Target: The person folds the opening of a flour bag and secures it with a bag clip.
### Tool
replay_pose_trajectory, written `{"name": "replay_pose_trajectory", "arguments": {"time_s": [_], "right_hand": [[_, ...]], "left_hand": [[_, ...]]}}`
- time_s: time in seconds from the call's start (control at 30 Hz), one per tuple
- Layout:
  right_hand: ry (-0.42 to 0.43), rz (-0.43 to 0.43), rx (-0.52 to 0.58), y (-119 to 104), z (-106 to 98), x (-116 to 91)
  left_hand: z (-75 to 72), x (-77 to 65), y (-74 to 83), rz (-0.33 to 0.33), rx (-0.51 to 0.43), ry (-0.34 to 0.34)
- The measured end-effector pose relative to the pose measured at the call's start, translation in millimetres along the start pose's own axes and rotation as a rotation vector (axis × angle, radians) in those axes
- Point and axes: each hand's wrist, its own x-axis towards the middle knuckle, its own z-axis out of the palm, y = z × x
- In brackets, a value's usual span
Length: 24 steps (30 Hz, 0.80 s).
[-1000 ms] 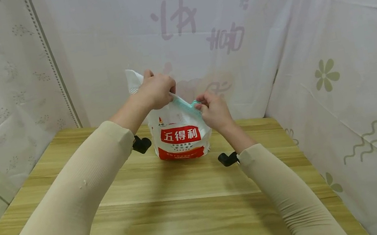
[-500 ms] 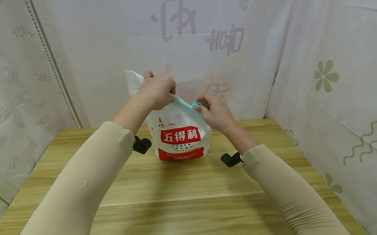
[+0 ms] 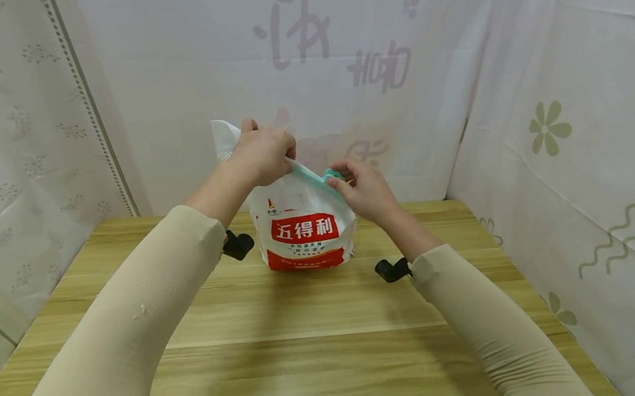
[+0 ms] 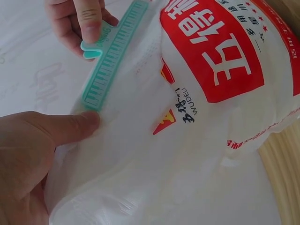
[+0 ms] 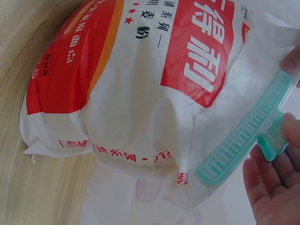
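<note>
A white flour bag (image 3: 304, 229) with red panels stands upright on the wooden table, its upper part gathered flat and slanting down to the right. Along that top edge lies a teal clip (image 4: 110, 65) printed with a piano-key pattern. My left hand (image 3: 267, 154) pinches the bag's top, the thumb right at the clip's end in the left wrist view. At the clip's handle, my right hand (image 3: 367, 189) pinches with thumb and fingers. In the right wrist view the clip (image 5: 248, 133) lies across the bag's translucent top, its jaws along the plastic.
The wooden table (image 3: 331, 362) extends in front of the bag. Pale patterned curtains (image 3: 161, 77) hang behind it and on both sides. A black camera mount sits at each wrist, the right one (image 3: 393, 270) just above the tabletop in the head view.
My right wrist and forearm have shifted slightly right and down, while the fingers stay on the clip's handle. My left hand and the flour bag hold nearly still.
</note>
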Motion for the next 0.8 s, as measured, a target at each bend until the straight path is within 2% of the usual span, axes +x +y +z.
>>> {"name": "replay_pose_trajectory", "arguments": {"time_s": [0.23,0.6,0.7,0.8], "right_hand": [[-0.007,-0.027,0.010,4.3,-2.2,-1.2],[0.022,0.004,0.016,14.6,-13.8,-11.4],[0.017,0.014,0.012,17.3,-18.1,-15.4],[0.005,0.029,-0.001,24.0,-21.9,-19.4]], "left_hand": [[-0.1,-1.0,-0.3,0.001,0.011,0.009],[-5.5,-11.3,-3.0,0.028,0.003,0.036],[-7.4,-16.0,-7.0,0.043,-0.024,0.079],[-10.9,-22.8,-15.5,0.047,-0.091,0.171]]}}
